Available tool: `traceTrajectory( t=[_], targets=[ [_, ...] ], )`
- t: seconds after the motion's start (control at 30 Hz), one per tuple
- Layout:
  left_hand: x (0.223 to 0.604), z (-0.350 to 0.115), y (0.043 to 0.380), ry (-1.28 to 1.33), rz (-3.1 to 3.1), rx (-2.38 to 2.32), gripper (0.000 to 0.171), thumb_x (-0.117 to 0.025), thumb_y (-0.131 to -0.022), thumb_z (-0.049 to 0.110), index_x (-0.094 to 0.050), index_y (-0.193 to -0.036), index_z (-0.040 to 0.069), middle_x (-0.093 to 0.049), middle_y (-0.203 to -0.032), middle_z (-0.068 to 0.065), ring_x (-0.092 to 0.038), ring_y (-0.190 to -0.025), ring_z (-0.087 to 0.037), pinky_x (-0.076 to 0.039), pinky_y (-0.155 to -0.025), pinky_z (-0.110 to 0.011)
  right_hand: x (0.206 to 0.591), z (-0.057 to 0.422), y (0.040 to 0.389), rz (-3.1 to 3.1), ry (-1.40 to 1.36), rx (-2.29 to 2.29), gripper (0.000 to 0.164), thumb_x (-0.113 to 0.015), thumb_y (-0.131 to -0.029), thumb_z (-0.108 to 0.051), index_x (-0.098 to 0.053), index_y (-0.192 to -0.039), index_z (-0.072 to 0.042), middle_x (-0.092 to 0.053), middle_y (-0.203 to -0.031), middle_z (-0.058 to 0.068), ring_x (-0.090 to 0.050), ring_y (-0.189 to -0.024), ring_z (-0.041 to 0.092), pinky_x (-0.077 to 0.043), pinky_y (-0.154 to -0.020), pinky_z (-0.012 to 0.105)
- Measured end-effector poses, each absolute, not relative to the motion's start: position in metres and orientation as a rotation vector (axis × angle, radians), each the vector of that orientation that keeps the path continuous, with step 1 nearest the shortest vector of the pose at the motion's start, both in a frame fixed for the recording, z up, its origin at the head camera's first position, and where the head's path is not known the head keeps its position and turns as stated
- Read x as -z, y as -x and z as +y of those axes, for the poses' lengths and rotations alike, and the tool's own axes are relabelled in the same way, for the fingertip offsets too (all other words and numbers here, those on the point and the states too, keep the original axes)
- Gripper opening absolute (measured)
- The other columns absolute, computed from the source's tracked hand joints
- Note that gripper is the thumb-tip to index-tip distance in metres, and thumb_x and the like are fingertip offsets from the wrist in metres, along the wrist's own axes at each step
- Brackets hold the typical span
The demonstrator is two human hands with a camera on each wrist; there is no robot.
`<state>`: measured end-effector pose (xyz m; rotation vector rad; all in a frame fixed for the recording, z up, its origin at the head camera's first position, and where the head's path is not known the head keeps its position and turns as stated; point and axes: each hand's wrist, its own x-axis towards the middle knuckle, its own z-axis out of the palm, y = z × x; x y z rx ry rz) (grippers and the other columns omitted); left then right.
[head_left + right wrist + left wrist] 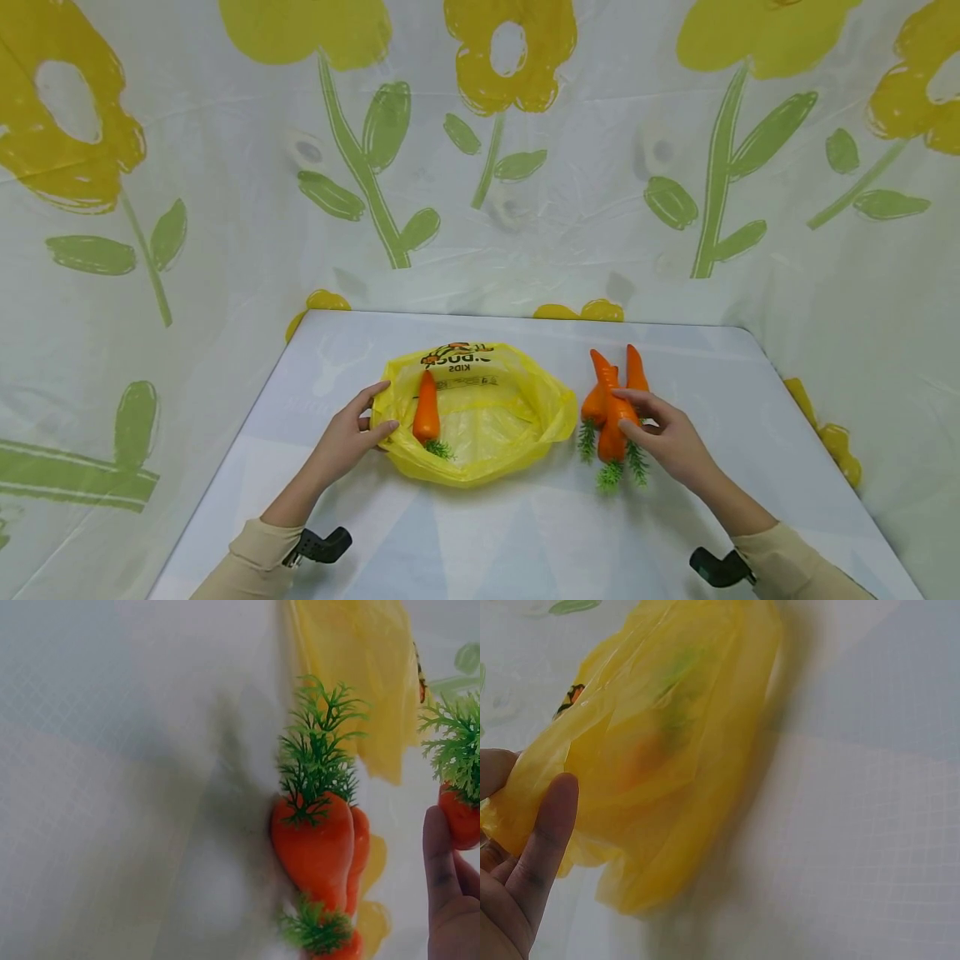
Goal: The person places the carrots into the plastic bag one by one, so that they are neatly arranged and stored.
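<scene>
A yellow plastic bag [517, 450] lies with its mouth spread wide, printed lettering on its far side. One toy carrot [426, 408] with a green top rests inside; through the bag wall it shows only as a blur in the left wrist view. My left hand [352, 433] pinches the bag's left rim between thumb and fingers. To the right of the bag is a small group of orange carrots [636, 371]. My right hand [675, 442] pinches one carrot [461, 817] from that group, held apart from the others in the right wrist view.
Everything lies on a pale table [495, 558] with faint blue triangles. Behind and beside it hangs a white curtain [570, 250] printed with yellow flowers. Black devices [326, 546] are strapped to both wrists.
</scene>
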<state>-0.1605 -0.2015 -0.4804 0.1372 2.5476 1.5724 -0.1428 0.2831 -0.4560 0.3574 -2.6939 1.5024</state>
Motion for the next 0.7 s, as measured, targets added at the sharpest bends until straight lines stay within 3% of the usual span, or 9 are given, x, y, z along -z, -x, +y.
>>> traceTrajectory(
  t=[0.7],
  targets=[
    [0.482,-0.202,0.161,-0.148,2.54,-1.583,0.07,-0.071,-0.097,0.016,-0.035,-0.157,0.012,-0.047,-0.146,-0.023,-0.067,-0.095,-0.025,-0.061,-0.071,-0.029,0.451,0.263,0.149,-2.645,-0.481,-1.618,0.041,-0.069,-0.099,-0.016,-0.062,-0.139,-0.009,-0.062,-0.135,0.014,-0.06,-0.107,0.007,-0.056,-0.085,0.021]
  ],
)
